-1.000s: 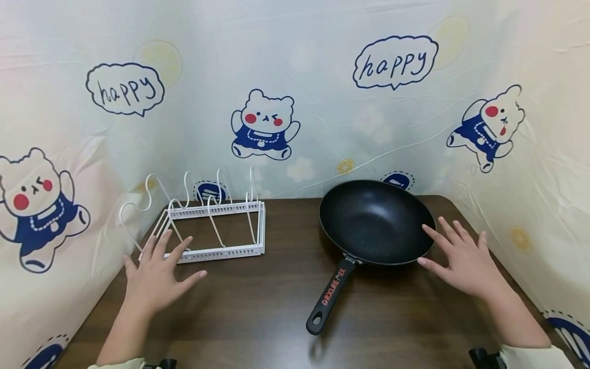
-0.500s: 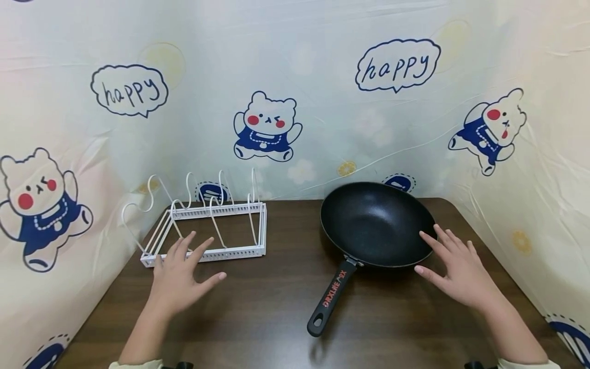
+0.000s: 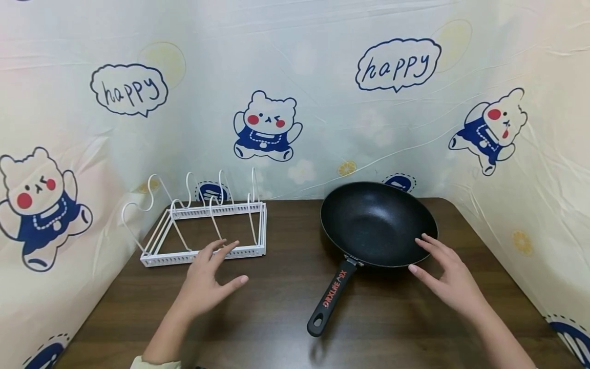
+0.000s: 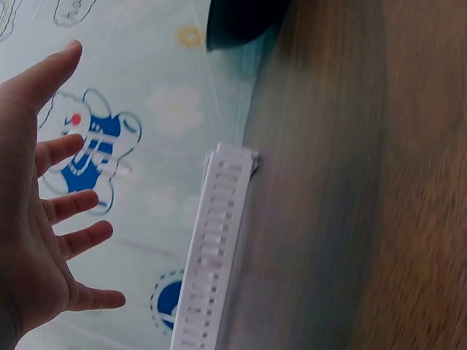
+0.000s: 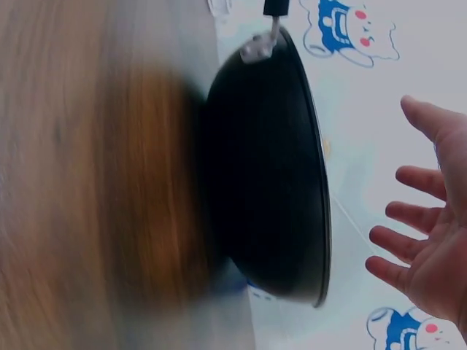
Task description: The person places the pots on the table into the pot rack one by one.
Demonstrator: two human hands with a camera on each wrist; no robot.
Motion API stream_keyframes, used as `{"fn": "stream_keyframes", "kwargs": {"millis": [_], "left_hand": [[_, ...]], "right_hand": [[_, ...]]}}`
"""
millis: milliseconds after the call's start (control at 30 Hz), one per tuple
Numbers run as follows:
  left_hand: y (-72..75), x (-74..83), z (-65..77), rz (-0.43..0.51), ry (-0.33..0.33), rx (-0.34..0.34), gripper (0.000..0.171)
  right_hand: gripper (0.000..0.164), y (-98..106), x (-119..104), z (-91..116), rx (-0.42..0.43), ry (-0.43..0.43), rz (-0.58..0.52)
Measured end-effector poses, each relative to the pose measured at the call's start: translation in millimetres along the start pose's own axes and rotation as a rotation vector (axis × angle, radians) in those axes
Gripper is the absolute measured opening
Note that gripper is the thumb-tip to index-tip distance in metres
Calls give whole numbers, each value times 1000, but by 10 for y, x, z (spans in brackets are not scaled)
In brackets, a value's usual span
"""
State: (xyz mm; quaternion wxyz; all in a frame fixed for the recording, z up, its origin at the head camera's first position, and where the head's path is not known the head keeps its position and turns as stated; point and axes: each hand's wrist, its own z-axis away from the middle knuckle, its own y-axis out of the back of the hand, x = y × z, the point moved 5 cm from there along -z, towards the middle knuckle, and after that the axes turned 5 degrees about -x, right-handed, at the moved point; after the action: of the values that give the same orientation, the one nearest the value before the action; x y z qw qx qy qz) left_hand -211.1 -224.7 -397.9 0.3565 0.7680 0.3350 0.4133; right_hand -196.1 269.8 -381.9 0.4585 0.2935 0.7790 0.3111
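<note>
A black frying pan stands at the back right of the table, its handle pointing toward me and a little left. My right hand hovers beside the pan's right front rim with fingers spread, holding nothing; a gap between hand and pan shows in the right wrist view, where the pan's dark side fills the middle. My left hand is in the air in front of a white rack, fingers apart and nothing in them. The left wrist view has the rack's slotted edge away from the fingers.
The rack has several upright wire loops and stands at the back left of the brown wooden table. A pale printed cloth hangs behind the table and along both sides.
My left hand has moved to the right, from over the rack's left front corner toward the middle. The right hand has drifted slightly left and down. Pan and rack stay put.
</note>
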Motion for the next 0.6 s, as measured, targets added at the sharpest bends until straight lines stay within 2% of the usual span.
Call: {"fn": "stream_keyframes", "kwargs": {"millis": [133, 267, 400, 600], "left_hand": [[-81, 99, -36, 82, -5, -28, 71], [-149, 198, -68, 175, -7, -50, 64], [-214, 283, -100, 279, 8, -80, 56], [-310, 384, -140, 455, 32, -135, 49]], "right_hand": [[49, -38, -84, 3, 63, 10, -41], [41, -97, -153, 4, 80, 13, -91], [36, -180, -209, 0, 42, -22, -150], [36, -327, -277, 4, -59, -107, -253]]}}
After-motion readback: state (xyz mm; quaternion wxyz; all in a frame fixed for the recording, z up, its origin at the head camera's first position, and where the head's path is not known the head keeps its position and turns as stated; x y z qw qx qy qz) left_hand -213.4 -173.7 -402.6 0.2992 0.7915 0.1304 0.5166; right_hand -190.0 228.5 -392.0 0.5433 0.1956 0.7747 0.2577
